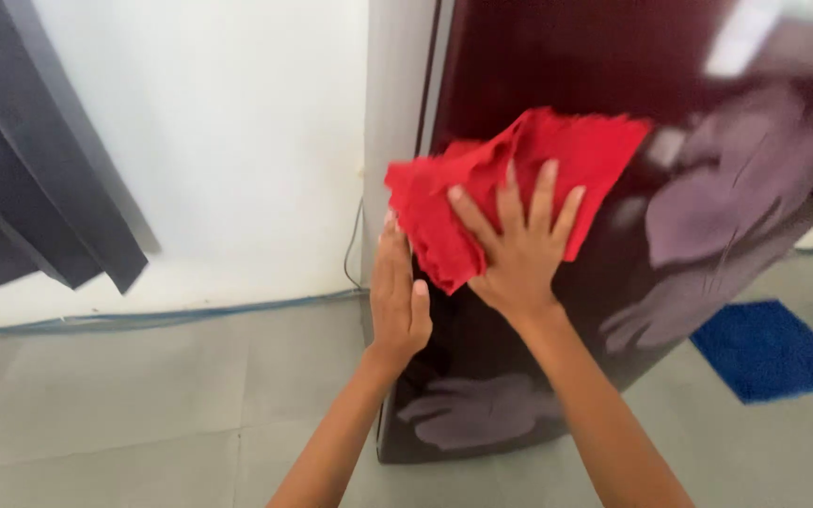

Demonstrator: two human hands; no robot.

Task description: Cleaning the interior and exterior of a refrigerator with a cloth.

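A dark curtain (39, 179) hangs at 9 o'clock against the white wall (237, 141). The left hand (399, 296) lies open and flat on the edge of the glossy maroon fridge door (557, 66). At its 2 o'clock, the right hand (519, 246) presses a red cloth (519, 160) to the door, 4 fingers spread. A blue mat (769, 350) lies at 4 o'clock.

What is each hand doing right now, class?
Left hand: open, flat against the dark glossy door's edge.
Right hand: open, fingers spread, pressing the red cloth on it.
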